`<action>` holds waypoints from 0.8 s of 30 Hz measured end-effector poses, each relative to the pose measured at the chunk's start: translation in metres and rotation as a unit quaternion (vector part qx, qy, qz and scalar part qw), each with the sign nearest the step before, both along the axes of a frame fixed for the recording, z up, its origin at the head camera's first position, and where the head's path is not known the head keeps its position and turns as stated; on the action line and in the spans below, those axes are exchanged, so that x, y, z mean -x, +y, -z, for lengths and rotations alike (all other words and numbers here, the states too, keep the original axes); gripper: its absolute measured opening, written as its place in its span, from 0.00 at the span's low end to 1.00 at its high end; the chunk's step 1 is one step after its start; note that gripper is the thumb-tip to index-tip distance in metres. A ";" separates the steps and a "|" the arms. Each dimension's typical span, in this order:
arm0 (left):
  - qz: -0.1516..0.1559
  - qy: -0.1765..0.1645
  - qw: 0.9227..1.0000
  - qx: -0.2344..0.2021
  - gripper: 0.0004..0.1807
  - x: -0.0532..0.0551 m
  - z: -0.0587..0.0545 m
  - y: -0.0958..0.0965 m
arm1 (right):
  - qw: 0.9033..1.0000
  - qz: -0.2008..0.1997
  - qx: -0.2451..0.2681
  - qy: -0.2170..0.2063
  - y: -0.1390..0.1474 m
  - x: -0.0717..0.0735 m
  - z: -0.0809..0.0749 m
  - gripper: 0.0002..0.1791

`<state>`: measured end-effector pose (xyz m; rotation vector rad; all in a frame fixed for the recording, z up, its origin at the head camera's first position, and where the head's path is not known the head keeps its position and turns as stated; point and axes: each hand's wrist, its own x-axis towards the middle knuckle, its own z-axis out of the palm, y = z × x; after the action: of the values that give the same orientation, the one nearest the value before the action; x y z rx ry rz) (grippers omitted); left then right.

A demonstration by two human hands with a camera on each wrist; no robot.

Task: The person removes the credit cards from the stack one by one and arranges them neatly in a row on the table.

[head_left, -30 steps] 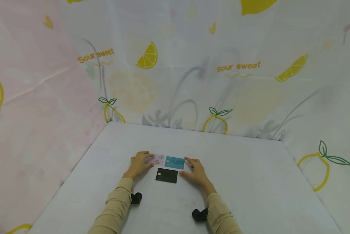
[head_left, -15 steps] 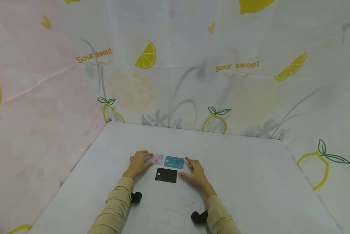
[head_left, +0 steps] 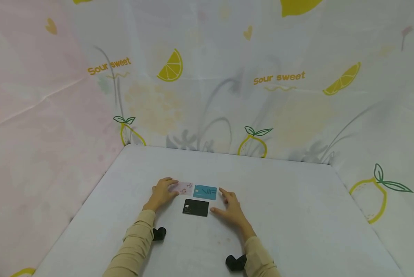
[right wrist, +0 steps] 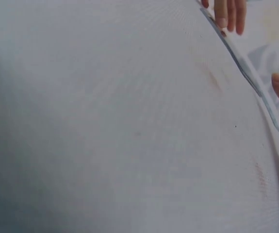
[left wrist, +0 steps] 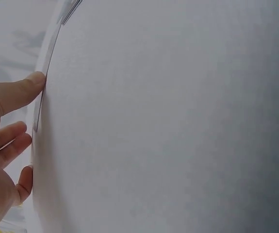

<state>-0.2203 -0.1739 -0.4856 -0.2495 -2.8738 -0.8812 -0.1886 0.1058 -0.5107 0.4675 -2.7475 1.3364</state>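
Three cards lie flat on the white table in the head view. The pale pink patterned card [head_left: 185, 188] is at the left, beside the blue VIP card [head_left: 205, 192]. A black VIP card [head_left: 195, 207] lies nearer, below the two. At the left end of the pink card is my left hand [head_left: 162, 193], thumb and index finger spread at its near and far edges. In the left wrist view the thumb [left wrist: 27, 87] meets the card's edge. My right hand [head_left: 231, 208] holds nothing, its fingers spread just right of the blue and black cards.
The white table [head_left: 290, 215] meets a lemon-printed cloth backdrop [head_left: 207, 96] at the back and sides. Black wrist-worn pieces stick out by the left sleeve [head_left: 159, 233] and the right sleeve [head_left: 236, 263].
The left hand has drawn slightly leftward, leaving more of the pink card visible. The right hand has moved a little away from the blue and black cards. The cards stay in their arrangement.
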 end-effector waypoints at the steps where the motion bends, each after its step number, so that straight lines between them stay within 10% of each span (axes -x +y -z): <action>1: -0.001 0.002 1.000 -0.005 0.22 -0.001 0.000 0.000 | 1.000 0.002 0.000 0.003 0.000 -0.001 0.000 0.41; 13: 0.012 0.075 0.996 -0.051 0.22 -0.019 0.005 0.002 | 0.999 -0.010 0.007 0.041 -0.005 -0.016 0.004 0.31; 24: 0.052 0.015 0.997 -0.062 0.30 -0.032 0.002 0.002 | 0.997 -0.015 -0.023 0.073 -0.010 -0.020 0.004 0.32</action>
<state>-0.1878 -0.1716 -0.4872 -0.3991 -2.7862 -1.0592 -0.1681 0.0956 -0.5144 0.5855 -2.6672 1.1969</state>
